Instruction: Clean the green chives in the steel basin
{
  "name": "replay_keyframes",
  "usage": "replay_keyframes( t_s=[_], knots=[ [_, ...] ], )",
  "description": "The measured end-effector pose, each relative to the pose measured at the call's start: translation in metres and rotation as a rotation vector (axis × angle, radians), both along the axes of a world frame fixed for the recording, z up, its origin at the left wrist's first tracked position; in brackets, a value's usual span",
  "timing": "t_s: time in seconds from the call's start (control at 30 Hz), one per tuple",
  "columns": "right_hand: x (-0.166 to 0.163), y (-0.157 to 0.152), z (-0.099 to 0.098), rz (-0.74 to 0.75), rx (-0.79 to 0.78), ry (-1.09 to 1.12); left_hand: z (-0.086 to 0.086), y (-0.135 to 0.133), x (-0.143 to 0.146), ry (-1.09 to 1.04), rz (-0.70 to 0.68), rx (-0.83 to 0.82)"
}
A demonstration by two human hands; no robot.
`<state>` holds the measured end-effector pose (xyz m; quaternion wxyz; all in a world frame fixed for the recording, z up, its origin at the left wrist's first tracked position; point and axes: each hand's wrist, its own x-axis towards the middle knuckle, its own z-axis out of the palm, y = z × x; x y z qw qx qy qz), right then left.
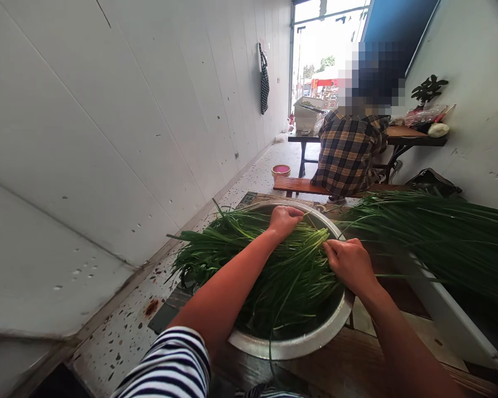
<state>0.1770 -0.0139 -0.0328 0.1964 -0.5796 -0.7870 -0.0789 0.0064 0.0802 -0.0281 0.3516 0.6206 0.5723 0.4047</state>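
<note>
Long green garlic chives (290, 276) lie heaped in a wide metal basin (290, 347), their leaves hanging over its left rim. Above the far part of the heap, my left hand (285, 222) is closed in a pinch, with a thin yellowish strand at its fingertips. My right hand (352, 264) is at the basin's right rim. Its thumb and fingers are closed on chives beside the pale stem ends (320, 236) of a bunch. The fingertips of both hands are partly hidden, and the hands are a short way apart.
More chives (448, 237) spill over a white crate (452, 315) on the right. Ahead, a person in a plaid shirt (348, 152) sits on a wooden bench (301, 185) at a table (406, 131). A pink-filled bucket (281, 170) stands on the floor, and a white wall (149, 110) runs along the left.
</note>
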Motion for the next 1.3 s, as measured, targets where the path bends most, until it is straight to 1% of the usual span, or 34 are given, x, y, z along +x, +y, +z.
replay_keyframes(
  t_s=[0.27,0.47,0.6,0.67,0.77,0.83,1.0,1.13,1.2,1.3],
  knots=[
    [0.0,0.0,0.001,-0.004,-0.009,-0.011,0.0,0.0,0.0,0.002,-0.013,0.025],
    [-0.001,0.0,0.001,-0.008,-0.001,0.003,0.0,-0.001,-0.001,0.049,-0.019,0.04],
    [-0.001,0.0,0.0,-0.02,0.004,-0.002,0.005,-0.007,0.001,0.086,-0.06,0.026],
    [-0.001,0.0,-0.001,-0.03,0.011,0.0,0.012,-0.012,0.002,0.101,-0.152,0.01],
    [0.0,0.0,-0.001,-0.044,0.022,0.006,0.028,-0.019,-0.001,0.141,-0.403,-0.034],
    [0.0,0.0,-0.001,-0.033,0.031,0.022,0.039,-0.023,-0.007,0.156,-0.521,-0.054],
    [0.003,-0.001,0.0,-0.006,0.151,0.157,0.063,-0.028,-0.018,0.019,-0.563,0.009],
    [0.006,-0.007,0.008,-0.028,0.309,0.275,0.083,-0.034,-0.024,-0.155,-0.532,0.062],
    [0.007,-0.014,0.016,-0.05,0.412,0.313,0.089,-0.038,-0.024,-0.128,-0.587,0.035],
    [0.008,-0.025,0.027,-0.049,0.493,0.31,0.087,-0.052,-0.017,0.035,-0.696,-0.057]
  ],
)
